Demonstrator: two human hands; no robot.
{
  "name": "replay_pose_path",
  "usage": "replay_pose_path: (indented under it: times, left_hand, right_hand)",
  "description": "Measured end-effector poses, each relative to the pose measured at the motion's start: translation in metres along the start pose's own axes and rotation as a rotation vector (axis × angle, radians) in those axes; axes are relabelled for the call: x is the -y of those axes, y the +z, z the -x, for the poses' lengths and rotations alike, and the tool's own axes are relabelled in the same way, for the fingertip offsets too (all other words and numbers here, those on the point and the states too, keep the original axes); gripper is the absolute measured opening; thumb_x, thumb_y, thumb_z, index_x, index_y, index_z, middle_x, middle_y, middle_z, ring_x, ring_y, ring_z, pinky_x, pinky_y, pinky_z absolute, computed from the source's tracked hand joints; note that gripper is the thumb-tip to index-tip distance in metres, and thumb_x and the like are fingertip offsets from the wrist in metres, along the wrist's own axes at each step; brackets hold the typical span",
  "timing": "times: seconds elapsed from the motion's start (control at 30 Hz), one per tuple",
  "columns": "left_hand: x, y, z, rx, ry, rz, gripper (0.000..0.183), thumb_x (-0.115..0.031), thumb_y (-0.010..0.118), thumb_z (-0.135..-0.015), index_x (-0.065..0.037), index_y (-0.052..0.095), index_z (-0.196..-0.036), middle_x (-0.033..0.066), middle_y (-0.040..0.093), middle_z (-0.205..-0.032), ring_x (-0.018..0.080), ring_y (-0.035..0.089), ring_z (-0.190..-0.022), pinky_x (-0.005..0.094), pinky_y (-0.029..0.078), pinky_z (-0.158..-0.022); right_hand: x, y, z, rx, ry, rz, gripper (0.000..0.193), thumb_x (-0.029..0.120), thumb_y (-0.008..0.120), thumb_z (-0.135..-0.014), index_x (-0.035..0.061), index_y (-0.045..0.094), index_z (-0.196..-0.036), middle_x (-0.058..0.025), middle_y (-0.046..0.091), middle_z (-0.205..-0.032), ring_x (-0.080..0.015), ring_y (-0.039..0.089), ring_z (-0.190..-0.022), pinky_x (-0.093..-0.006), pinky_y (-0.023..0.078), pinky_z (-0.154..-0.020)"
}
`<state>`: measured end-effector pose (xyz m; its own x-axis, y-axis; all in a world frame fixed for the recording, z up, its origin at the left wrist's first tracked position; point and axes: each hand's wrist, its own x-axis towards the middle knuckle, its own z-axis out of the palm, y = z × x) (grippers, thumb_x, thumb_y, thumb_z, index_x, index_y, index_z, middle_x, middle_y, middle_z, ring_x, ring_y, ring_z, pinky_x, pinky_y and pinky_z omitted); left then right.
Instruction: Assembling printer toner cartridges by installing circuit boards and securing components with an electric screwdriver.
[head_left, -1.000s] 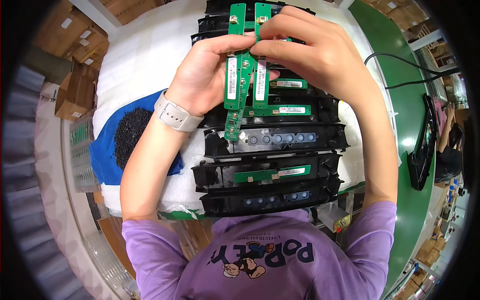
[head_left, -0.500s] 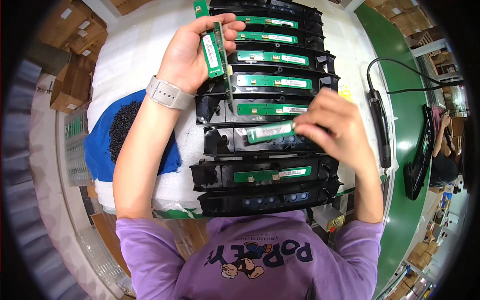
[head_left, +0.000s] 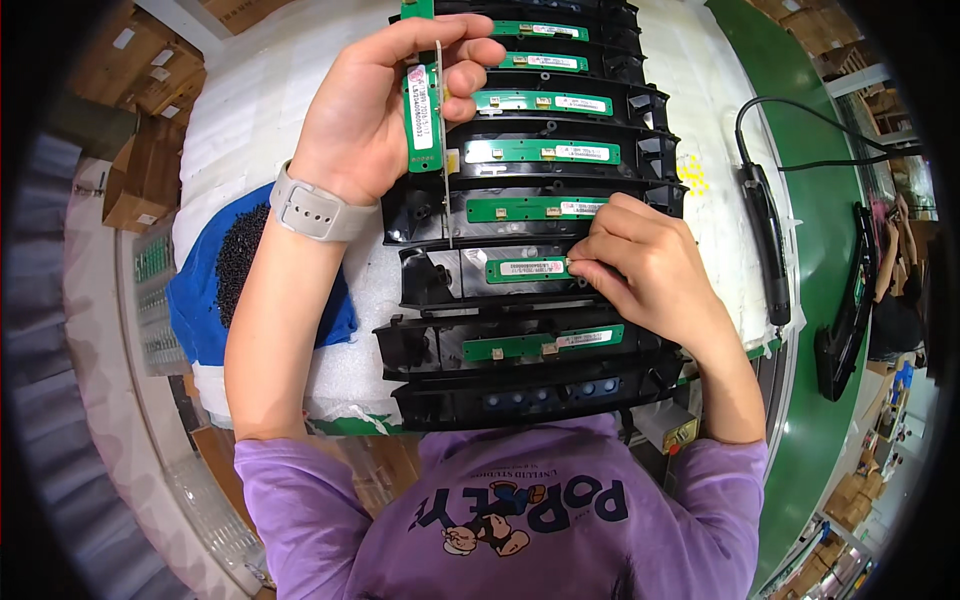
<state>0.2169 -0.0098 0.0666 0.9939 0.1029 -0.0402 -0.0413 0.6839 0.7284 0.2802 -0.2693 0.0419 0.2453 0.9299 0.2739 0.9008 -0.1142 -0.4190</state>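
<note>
My left hand point(head_left: 365, 115), with a grey watch on its wrist, is closed around green circuit boards point(head_left: 424, 155). One shows its labelled face and another stands edge-on, reaching down over the black housings. My right hand point(head_left: 645, 265) pinches the right end of a green circuit board point(head_left: 526, 270), which lies flat over the recess of a black plastic housing point(head_left: 428, 282). Housings farther away each carry a board point(head_left: 545, 152) like it, as does the one just nearer to me. The nearest housing point(head_left: 440, 408) has no board and shows a row of bluish round buttons.
Left of the housings, a blue cloth point(head_left: 195, 295) holds a heap of small black parts point(head_left: 240, 260). A black corded electric screwdriver point(head_left: 765, 245) lies to the right. Beyond it, a long black part point(head_left: 840, 330) rests on a green surface point(head_left: 805, 260), and another person point(head_left: 890, 310) works there.
My right hand has moved slightly left and down, bringing its board from tilted to level in the housing. My left hand has shifted a little, still holding its boards.
</note>
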Motion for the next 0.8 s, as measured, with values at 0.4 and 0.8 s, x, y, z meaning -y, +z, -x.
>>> replay_pose_path:
  times: [0.4,0.8]
  left_hand:
    - [-0.004,0.003,0.004,0.123,0.026,0.100,0.021,-0.014,0.054,-0.092,0.004,0.060,-0.102,0.0128,0.064,-0.088,0.0133,0.054,-0.068,0.0256,0.045,-0.056]
    - [-0.005,0.016,0.020,0.274,0.140,0.226,0.006,-0.010,0.051,-0.083,-0.005,0.052,-0.086,0.0131,0.061,-0.089,0.0138,0.049,-0.060,0.0272,0.039,-0.051]
  right_hand:
    - [0.004,-0.015,-0.016,0.111,-0.013,0.031,0.009,0.011,0.072,-0.074,0.0040,0.067,-0.077,-0.0063,0.059,-0.075,-0.0252,0.062,-0.076,-0.0377,0.050,-0.061]
    - [0.036,-0.003,-0.073,-0.372,-0.085,-0.376,0.017,0.003,0.071,-0.078,0.0010,0.064,-0.093,-0.0091,0.059,-0.076,-0.0210,0.061,-0.067,-0.0302,0.049,-0.059]
